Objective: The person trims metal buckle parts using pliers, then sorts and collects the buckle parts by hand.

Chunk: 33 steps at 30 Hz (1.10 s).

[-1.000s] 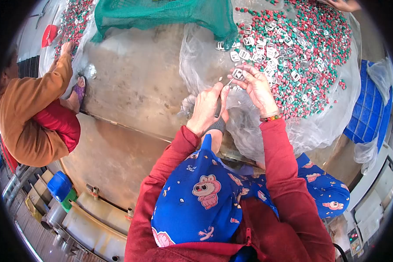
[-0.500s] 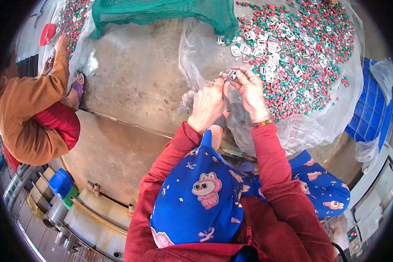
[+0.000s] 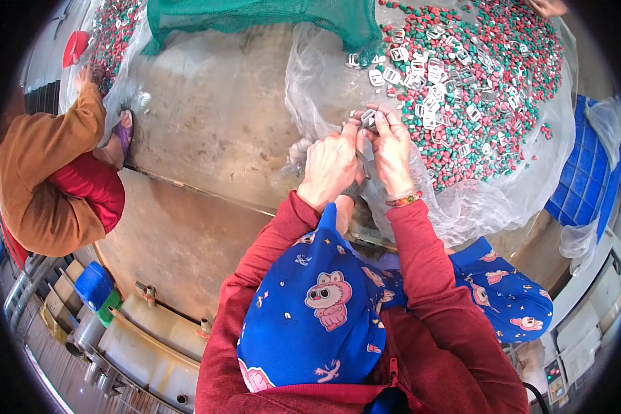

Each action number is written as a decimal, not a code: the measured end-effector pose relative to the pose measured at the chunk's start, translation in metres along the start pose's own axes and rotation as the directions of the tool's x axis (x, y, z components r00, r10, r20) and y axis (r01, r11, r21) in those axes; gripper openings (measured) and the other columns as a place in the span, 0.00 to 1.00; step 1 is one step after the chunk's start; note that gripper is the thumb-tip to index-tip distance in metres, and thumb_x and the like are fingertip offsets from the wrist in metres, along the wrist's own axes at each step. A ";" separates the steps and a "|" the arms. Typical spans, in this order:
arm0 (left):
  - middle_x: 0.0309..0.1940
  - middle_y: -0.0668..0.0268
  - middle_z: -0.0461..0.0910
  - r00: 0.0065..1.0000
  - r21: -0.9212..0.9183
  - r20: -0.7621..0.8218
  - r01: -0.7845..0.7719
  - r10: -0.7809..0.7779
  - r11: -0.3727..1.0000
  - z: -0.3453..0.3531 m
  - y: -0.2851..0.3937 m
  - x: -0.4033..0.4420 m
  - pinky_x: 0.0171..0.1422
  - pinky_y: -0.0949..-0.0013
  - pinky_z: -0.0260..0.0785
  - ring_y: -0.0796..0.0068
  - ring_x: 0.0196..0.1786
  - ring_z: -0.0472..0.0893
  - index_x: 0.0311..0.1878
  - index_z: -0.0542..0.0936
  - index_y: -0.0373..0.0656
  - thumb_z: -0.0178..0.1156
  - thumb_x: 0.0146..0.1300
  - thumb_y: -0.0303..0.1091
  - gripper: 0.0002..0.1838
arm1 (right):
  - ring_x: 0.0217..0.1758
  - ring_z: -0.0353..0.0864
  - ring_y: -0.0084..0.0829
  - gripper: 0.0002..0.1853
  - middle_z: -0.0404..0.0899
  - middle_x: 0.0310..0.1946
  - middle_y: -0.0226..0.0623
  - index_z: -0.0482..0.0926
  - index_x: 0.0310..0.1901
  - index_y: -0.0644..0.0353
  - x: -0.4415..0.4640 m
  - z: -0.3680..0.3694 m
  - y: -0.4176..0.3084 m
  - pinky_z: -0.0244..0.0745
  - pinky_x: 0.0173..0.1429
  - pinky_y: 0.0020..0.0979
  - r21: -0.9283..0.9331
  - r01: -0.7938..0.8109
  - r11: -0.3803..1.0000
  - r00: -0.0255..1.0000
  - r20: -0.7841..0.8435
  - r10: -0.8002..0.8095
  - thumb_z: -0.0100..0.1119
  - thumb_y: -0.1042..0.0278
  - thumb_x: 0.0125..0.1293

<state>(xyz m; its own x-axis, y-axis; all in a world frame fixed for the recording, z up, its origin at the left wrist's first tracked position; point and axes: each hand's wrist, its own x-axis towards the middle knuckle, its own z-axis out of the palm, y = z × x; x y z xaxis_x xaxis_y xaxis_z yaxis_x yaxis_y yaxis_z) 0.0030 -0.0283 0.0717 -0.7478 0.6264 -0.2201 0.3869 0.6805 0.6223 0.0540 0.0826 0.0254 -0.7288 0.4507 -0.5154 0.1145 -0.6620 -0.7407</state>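
Note:
My left hand (image 3: 329, 164) is closed around a dark-handled tool (image 3: 363, 165), whose tip is hidden between the fingers. Beside it, my right hand (image 3: 392, 153) pinches a small pale buckle (image 3: 368, 117), and the fingertips of both hands meet at it. To the right of the hands lies a pile of red, green and white pieces (image 3: 455, 148) on clear plastic sheeting (image 3: 472, 207). More pale buckles (image 3: 431, 96) are scattered over the pile's near left part.
A green net (image 3: 262, 15) lies at the top. At the left a person in a brown top (image 3: 48, 183) crouches by another pile with a red bowl (image 3: 75, 48). Another person's hand (image 3: 548, 7) shows at top right, above a blue crate (image 3: 581, 172).
Both hands have drawn closer together around the buckle, my right hand shifting left. The person at the left has moved an arm, and the hand at top right shows again.

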 end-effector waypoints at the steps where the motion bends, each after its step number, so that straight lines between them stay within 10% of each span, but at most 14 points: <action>1: 0.20 0.48 0.77 1.000 -0.004 0.007 -0.006 0.006 1.000 0.001 -0.002 0.000 0.26 0.47 0.66 0.45 0.23 0.78 0.36 0.72 0.40 0.49 0.67 0.37 0.10 | 0.42 0.81 0.29 0.11 0.80 0.43 0.42 0.74 0.47 0.64 0.000 -0.002 0.001 0.77 0.43 0.25 0.019 -0.010 1.000 1.000 -0.007 0.010 0.44 0.69 0.73; 6: 0.21 0.48 0.77 0.997 -0.102 -0.014 -0.082 0.081 0.991 0.017 -0.008 -0.002 0.28 0.47 0.68 0.43 0.25 0.78 0.36 0.71 0.39 0.50 0.67 0.39 0.12 | 0.32 0.77 0.24 0.12 0.78 0.34 0.39 0.74 0.48 0.69 0.004 -0.018 0.023 0.76 0.38 0.24 0.416 -0.176 0.892 0.951 -0.161 0.263 0.44 0.71 0.72; 17: 0.33 0.56 0.74 0.986 -0.189 -0.132 -0.130 0.106 0.973 -0.015 -0.017 0.011 0.35 0.56 0.69 0.48 0.36 0.77 0.45 0.76 0.41 0.64 0.56 0.35 0.15 | 0.43 0.80 0.31 0.14 0.78 0.44 0.45 0.69 0.53 0.73 -0.011 -0.009 -0.016 0.77 0.46 0.30 0.002 -0.149 0.989 0.970 0.194 0.146 0.43 0.76 0.70; 33: 0.35 0.55 0.70 0.975 -0.057 -0.162 -0.160 0.149 0.985 0.024 -0.011 0.003 0.29 0.51 0.69 0.47 0.31 0.77 0.40 0.68 0.42 0.58 0.56 0.28 0.11 | 0.33 0.79 0.24 0.05 0.80 0.32 0.37 0.75 0.40 0.67 -0.012 -0.018 -0.017 0.78 0.38 0.25 -0.055 -0.145 0.988 0.984 0.093 0.149 0.52 0.80 0.64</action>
<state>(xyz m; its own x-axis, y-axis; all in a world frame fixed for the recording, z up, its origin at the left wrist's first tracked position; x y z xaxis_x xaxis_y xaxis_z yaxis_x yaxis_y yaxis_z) 0.0092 -0.0244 0.0459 -0.7592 0.6508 -0.0004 0.4700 0.5487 0.6914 0.0728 0.0993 0.0362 -0.7631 0.2891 -0.5780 0.2558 -0.6862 -0.6810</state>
